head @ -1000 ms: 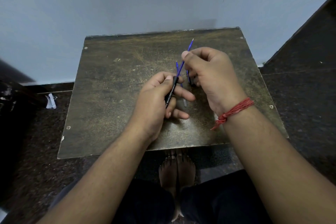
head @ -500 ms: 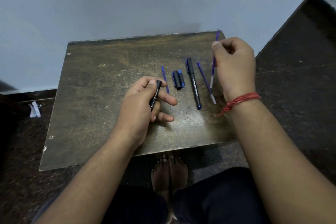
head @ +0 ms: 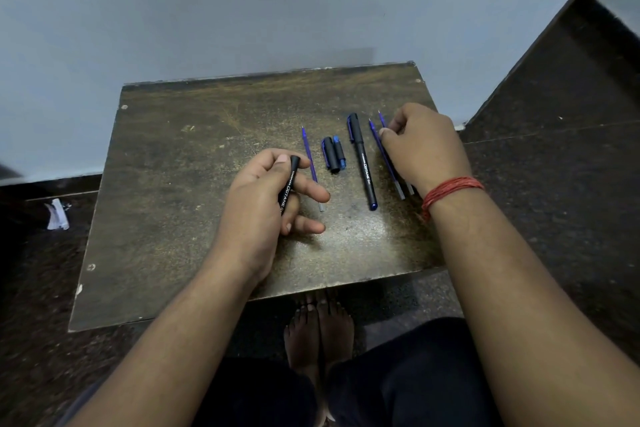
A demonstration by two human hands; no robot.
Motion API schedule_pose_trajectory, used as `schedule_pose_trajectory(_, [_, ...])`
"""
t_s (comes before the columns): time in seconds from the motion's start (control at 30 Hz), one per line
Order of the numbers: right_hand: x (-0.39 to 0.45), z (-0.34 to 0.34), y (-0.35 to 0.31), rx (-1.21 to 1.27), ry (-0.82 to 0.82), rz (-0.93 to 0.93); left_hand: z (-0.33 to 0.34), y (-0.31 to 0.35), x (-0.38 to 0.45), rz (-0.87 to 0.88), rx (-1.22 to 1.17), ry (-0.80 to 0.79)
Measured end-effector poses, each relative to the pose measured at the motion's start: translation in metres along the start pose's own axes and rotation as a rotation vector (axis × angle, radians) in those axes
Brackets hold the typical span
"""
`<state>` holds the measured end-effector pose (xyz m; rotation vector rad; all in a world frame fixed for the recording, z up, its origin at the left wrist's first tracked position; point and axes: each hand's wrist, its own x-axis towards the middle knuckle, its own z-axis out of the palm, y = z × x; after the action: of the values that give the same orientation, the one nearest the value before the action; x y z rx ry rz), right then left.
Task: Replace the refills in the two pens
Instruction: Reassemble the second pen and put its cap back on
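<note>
Small, scuffed dark-brown worktop (head: 166,204), worn and scratched, screw heads at corners, pushed against a plain pale grey wall (head: 242,3). Dark speckled stone floor (head: 568,184) all round; crumpled white paper scrap (head: 57,215) on floor well left of the left hand. Bare feet (head: 318,329) under the near edge of the worktop, dark trousers below.

Left hand (head: 263,204) curled round an empty black pen barrel (head: 288,184), open end pointing away. Just right of that hand, flat on the worktop: a blue refill (head: 310,159), partly under the forefinger; then a black cap (head: 329,155) beside a blue-and-black tip piece (head: 339,152), touching or nearly so; then a capped black pen (head: 362,159) printed "OCTANE".

Right hand (head: 422,146), red thread (head: 450,189) on wrist, fingers bent, thumb and fingertips pinching a second blue refill (head: 382,120) low against the worktop. Third blue refill (head: 384,156) lying just left of that hand, between it and the capped pen.
</note>
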<state>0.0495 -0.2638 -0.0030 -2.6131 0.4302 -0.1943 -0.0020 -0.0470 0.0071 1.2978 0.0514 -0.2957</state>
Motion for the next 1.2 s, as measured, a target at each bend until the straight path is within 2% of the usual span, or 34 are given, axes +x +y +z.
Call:
schedule_pose_trajectory(0.37, [-0.002, -0.004, -0.003, 0.002, -0.021, -0.001, 0.0, 0.0, 0.001, -0.002, 0.0, 0.019])
schedule_pose_trajectory(0.47, [-0.007, -0.01, -0.013, 0.05, 0.075, -0.028, 0.0, 0.002, 0.001, -0.002, -0.001, 0.034])
schedule_pose_trajectory(0.57, [-0.019, -0.015, -0.036, 0.045, 0.166, -0.136, -0.002, 0.003, 0.001, -0.002, -0.007, 0.06])
schedule_pose_trajectory(0.77, [-0.051, -0.003, -0.077, -0.168, -0.06, -0.341, -0.005, 0.006, 0.005, -0.01, -0.089, 0.135])
schedule_pose_trajectory(0.9, [-0.058, 0.005, -0.081, -0.281, -0.148, -0.357, -0.01, 0.008, 0.008, -0.014, -0.139, 0.193])
schedule_pose_trajectory(1.03, [-0.061, 0.009, -0.084, -0.334, -0.192, -0.356, -0.011, 0.009, 0.008, -0.013, -0.162, 0.208])
schedule_pose_trajectory(1.2, [-0.064, 0.013, -0.089, -0.347, -0.158, -0.364, -0.01, 0.011, 0.008, -0.013, -0.175, 0.212])
